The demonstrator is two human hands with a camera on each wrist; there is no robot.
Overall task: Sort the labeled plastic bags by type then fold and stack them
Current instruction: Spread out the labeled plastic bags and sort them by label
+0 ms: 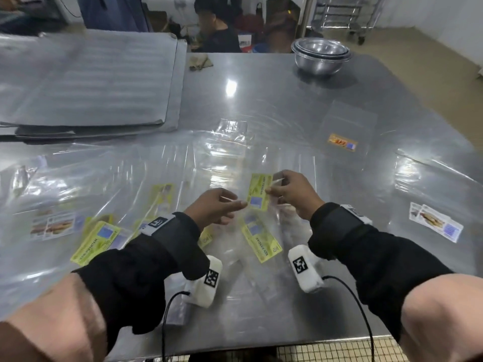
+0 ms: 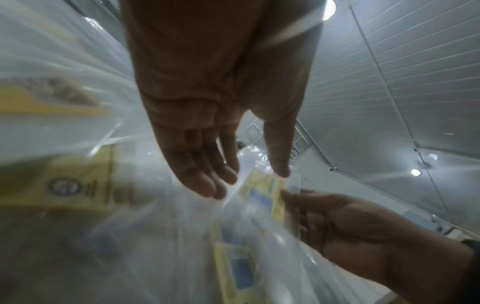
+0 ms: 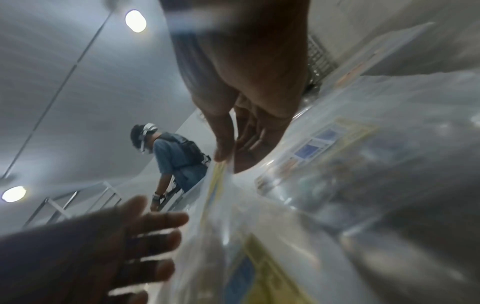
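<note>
Your flat yellow-green label (image 1: 262, 243) on the clear plastic bag: partly legible, "KEK"; the remainder is blurred.

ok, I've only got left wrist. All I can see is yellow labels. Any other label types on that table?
Observer: Yes. In the head view an orange-label bag lies alone on the table, far right of the yellow-label bag that the right hand pinches.
Operator: Any white ones?
Observer: White-label bags overlap at the near right. A second white-label group lies at the near left.
Operator: Anything besides bags up there?
Observer: Nested steel bowls at the far edge and a stack of flat grey trays at the far left.
</note>
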